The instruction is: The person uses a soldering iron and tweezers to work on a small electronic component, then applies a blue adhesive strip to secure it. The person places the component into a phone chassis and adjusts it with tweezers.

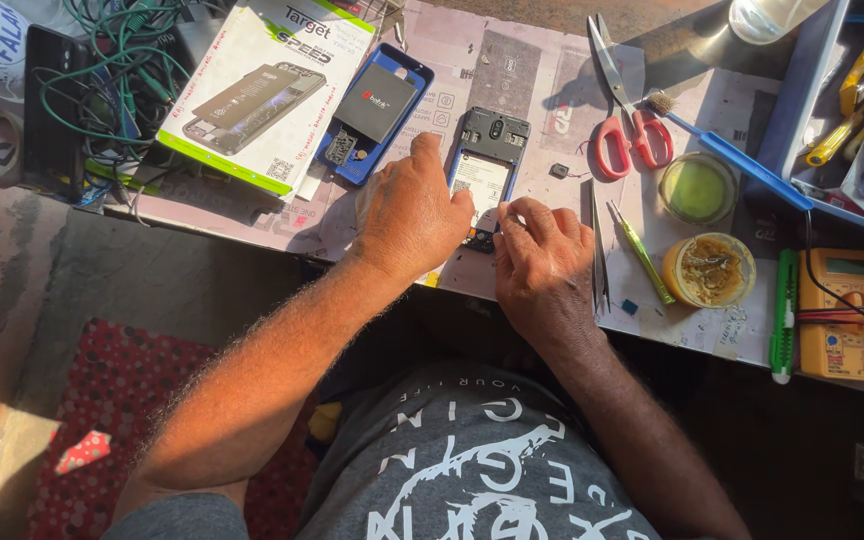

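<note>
An opened phone (pixel 485 172), its back off and insides bare, lies on the worktop (pixel 512 70) with its top end pointing to 12 o'clock. The left hand (pixel 410 215) rests palm down at the phone's 9 o'clock, fingers curled over the phone's left edge and lower corner, pinning it to the mat; it grips nothing else. The right hand (pixel 544 262) sits at the phone's 5 o'clock, just beside its bottom end, fingertips bunched and pressed toward the phone's lower edge (whether they pinch some small part I cannot tell, as the fingers hide it). So the phone lies between the two hands, reaching away from both toward 12 o'clock. At 10 o'clock from the left hand lies a blue case (pixel 374 112) with a dark battery in it, and beyond that a white and green box (pixel 267 85). At 1 o'clock from the right hand lie red scissors (pixel 624 120) and a blue brush (pixel 727 150). Tweezers (pixel 598 245) lie just beside the right hand at 3 o'clock, then a green tool (pixel 642 255), two round tins (pixel 708 268), and a yellow meter (pixel 845 315) farther out.
</note>
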